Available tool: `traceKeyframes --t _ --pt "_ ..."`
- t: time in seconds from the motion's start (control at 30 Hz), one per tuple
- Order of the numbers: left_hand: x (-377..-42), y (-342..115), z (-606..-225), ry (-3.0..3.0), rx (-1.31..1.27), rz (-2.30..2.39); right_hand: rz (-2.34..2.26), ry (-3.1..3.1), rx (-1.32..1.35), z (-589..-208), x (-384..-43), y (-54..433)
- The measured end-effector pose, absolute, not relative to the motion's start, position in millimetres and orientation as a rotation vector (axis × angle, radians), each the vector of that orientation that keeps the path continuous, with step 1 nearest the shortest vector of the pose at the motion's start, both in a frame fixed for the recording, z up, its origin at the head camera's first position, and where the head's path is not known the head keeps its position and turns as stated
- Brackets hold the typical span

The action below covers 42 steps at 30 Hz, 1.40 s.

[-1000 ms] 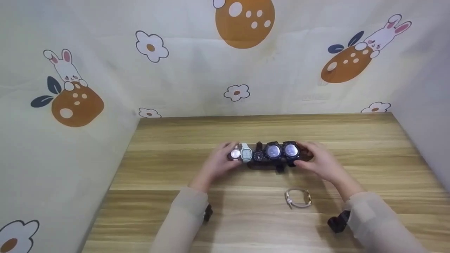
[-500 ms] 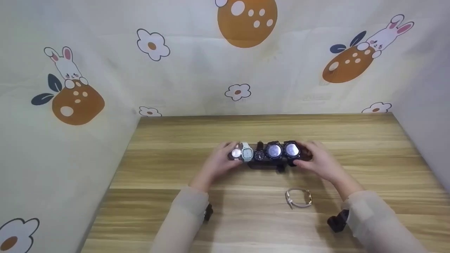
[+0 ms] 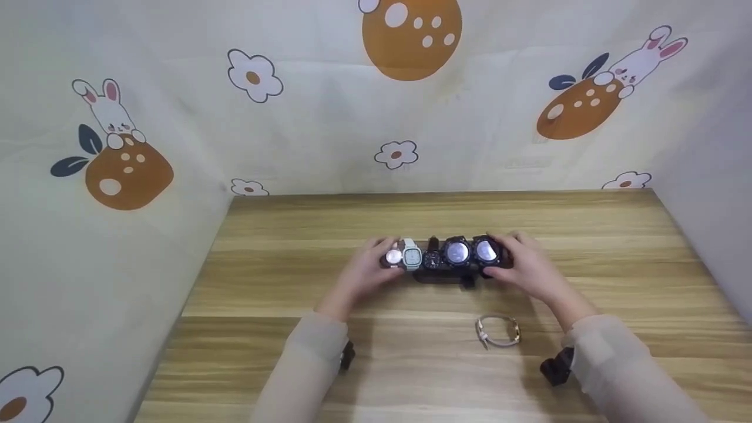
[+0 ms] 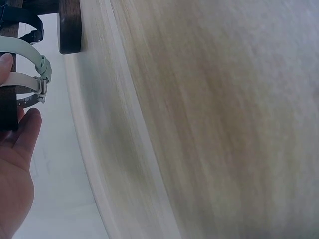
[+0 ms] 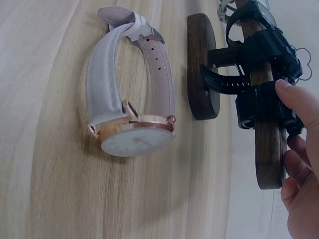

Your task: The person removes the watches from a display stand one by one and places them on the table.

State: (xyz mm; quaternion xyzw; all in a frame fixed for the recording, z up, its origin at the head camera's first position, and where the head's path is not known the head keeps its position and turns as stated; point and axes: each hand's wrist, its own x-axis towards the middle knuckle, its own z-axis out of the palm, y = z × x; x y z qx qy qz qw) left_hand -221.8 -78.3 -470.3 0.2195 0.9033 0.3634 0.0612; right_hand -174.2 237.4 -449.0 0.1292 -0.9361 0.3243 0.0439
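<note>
A dark wooden watch stand (image 5: 269, 172) carries several watches in a row. From the left in the head view come a small pale-strapped watch (image 3: 393, 256), a mint-green square watch (image 3: 412, 257), a small black watch (image 3: 433, 259) and two large black watches, the inner one (image 3: 457, 252) and the outer one (image 3: 487, 251). My left hand (image 3: 368, 268) grips the stand's left end, fingers around the bar by the pale-strapped watch. My right hand (image 3: 530, 265) holds the outer black watch, thumb pressed on its near side; its farther fingers are partly hidden.
A watch with a pale strap and rose-gold case (image 5: 134, 134) lies on its side on the wooden table (image 3: 411, 364), in front of the stand. Patterned cloth (image 3: 323, 117) rises behind the table and along its sides.
My right hand has shifted slightly left, closer over the outer black watch. The left hand, the stand and the loose watch look unmoved.
</note>
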Motion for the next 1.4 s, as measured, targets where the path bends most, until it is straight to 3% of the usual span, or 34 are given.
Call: traceKeyframes --t 1.4 --pt "-222 -77 -470 2.742 0.681 1.108 1.044 -2.846 0.360 -453 -166 260"
